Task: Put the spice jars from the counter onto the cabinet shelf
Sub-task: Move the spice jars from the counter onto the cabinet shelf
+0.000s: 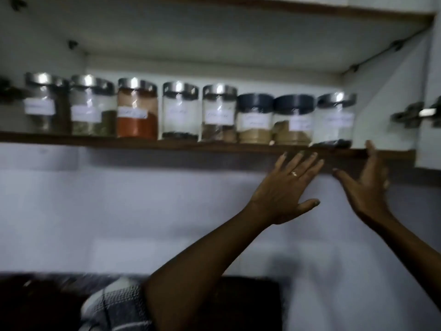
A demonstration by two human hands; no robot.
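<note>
White wall under a dark wooden cabinet shelf point(167, 145), I see eight labelled glass spice jars point(180, 111) lined along it, my left hand point(285, 191) and right hand point(368, 185) both splayed, empty, just below the shelf edge.

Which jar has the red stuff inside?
The third jar from the left on the shelf. It is full of orange-red powder under a silver lid; the other jars hold brown, green or dark things.
</note>
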